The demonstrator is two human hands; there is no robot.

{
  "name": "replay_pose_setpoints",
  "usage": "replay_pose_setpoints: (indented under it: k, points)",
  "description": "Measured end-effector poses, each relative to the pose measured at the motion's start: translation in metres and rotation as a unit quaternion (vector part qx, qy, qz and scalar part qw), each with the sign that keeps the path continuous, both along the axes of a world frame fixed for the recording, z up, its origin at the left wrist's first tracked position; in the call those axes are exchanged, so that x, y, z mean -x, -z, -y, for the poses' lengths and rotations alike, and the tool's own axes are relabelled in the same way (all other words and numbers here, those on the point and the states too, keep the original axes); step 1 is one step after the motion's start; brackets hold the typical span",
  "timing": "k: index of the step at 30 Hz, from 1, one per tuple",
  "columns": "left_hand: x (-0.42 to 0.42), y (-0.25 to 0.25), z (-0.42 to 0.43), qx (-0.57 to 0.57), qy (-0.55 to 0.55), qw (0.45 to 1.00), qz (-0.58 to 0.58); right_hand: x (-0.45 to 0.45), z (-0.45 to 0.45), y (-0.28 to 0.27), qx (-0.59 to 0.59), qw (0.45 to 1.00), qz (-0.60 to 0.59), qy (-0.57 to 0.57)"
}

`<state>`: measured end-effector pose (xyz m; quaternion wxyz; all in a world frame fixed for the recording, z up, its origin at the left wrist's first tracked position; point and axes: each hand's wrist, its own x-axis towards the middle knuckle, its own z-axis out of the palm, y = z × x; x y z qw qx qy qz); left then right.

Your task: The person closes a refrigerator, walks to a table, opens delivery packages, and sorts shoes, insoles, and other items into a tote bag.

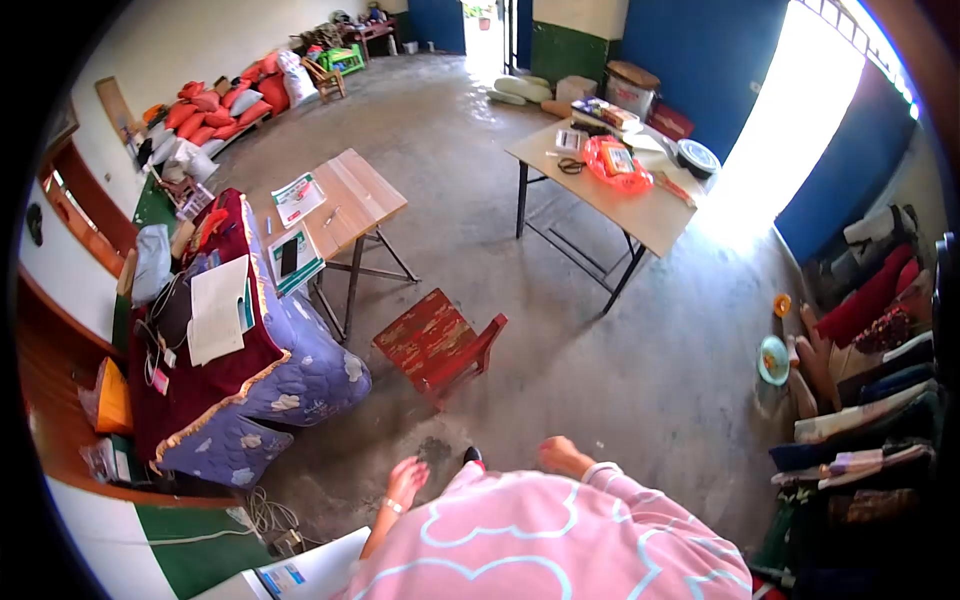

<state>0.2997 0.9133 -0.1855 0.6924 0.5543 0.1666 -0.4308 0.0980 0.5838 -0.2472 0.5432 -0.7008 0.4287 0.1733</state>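
My left hand (407, 481), with a bracelet at its wrist, hangs low in front of my pink top (520, 530). Its fingers are slightly apart, and nothing shows in them. On the other side, my right hand (563, 456) is held out from the pink sleeve with its fingers curled in; I see no object there. Neither hand touches any furniture. Nearest to both is a worn red wooden chair (428, 335), a short way ahead. Between the hands, one dark shoe (473, 456) shows on the floor.
A wooden desk (362, 195) bears books and a phone (289, 257). Another table (640, 215) holds scissors (571, 166) and a red plastic bag (616, 163). A quilt-covered table (300, 370) stands left. Clothes (860, 415) hang right; red sacks (205, 118) line the far wall.
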Motion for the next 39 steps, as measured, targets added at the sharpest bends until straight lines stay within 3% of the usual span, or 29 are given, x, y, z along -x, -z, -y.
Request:
replay_pose_setpoints:
  k: [2, 4, 8, 11, 13, 17, 20, 23, 24, 26, 28, 30, 31, 34, 36, 37, 38, 39]
  points:
    - [-0.044, 0.001, 0.048, 0.015, 0.065, 0.998, -0.017, 0.012, 0.026, 0.013, 0.05, 0.994, -0.081, -0.05]
    - [-0.079, -0.004, 0.095, 0.026, 0.133, 0.991, -0.008, 0.017, 0.037, -0.034, 0.052, 0.991, -0.101, 0.066]
    - [-0.124, -0.018, 0.189, 0.026, 0.239, 0.971, 0.018, 0.022, 0.071, -0.041, 0.04, 0.983, -0.103, 0.147]
    - [-0.144, -0.01, 0.239, 0.038, 0.271, 0.962, 0.008, 0.01, 0.1, -0.044, 0.041, 0.971, -0.128, 0.199]
    - [-0.156, -0.001, 0.273, 0.025, 0.289, 0.957, 0.012, 0.0, 0.13, -0.03, 0.046, 0.97, -0.152, 0.183]
    - [-0.176, 0.022, 0.329, 0.052, 0.215, 0.975, -0.018, -0.016, 0.224, 0.011, 0.094, 0.977, -0.16, 0.105]
    - [-0.185, 0.05, 0.357, -0.086, 0.18, 0.98, 0.016, -0.054, 0.325, 0.01, 0.119, 0.979, -0.154, 0.065]
    - [-0.194, 0.087, 0.358, -0.175, 0.241, 0.95, 0.089, -0.085, 0.418, 0.031, 0.08, 0.989, -0.051, 0.117]
    - [-0.211, 0.186, 0.331, -0.226, 0.37, 0.88, 0.193, -0.104, 0.448, 0.01, 0.047, 0.989, -0.027, 0.139]
    - [-0.209, 0.141, 0.353, -0.296, 0.353, 0.869, 0.179, -0.135, 0.497, -0.002, 0.048, 0.987, 0.006, 0.151]
    - [-0.2, 0.139, 0.361, -0.282, 0.256, 0.922, 0.07, -0.149, 0.523, 0.001, 0.041, 0.99, 0.02, 0.13]
    - [-0.195, 0.135, 0.367, -0.293, 0.26, 0.92, 0.01, -0.184, 0.548, 0.005, 0.034, 0.997, 0.031, 0.065]
    - [-0.198, 0.135, 0.373, -0.31, 0.31, 0.899, 0.006, -0.2, 0.556, 0.019, 0.041, 0.998, 0.027, 0.027]
    - [-0.209, 0.131, 0.388, -0.346, 0.417, 0.84, -0.023, -0.249, 0.57, 0.052, -0.118, 0.99, 0.072, -0.008]
    - [-0.219, 0.126, 0.39, -0.357, 0.478, 0.801, -0.05, -0.299, 0.561, 0.002, -0.16, 0.986, 0.035, -0.001]
    - [-0.24, 0.096, 0.416, -0.399, 0.565, 0.722, -0.033, -0.323, 0.563, -0.012, -0.133, 0.987, 0.048, -0.08]
    - [-0.26, 0.09, 0.432, -0.445, 0.569, 0.692, -0.004, -0.346, 0.568, -0.012, -0.104, 0.981, 0.064, -0.152]
    - [-0.286, 0.052, 0.452, -0.455, 0.615, 0.631, 0.127, -0.366, 0.579, 0.007, -0.078, 0.968, 0.113, -0.209]
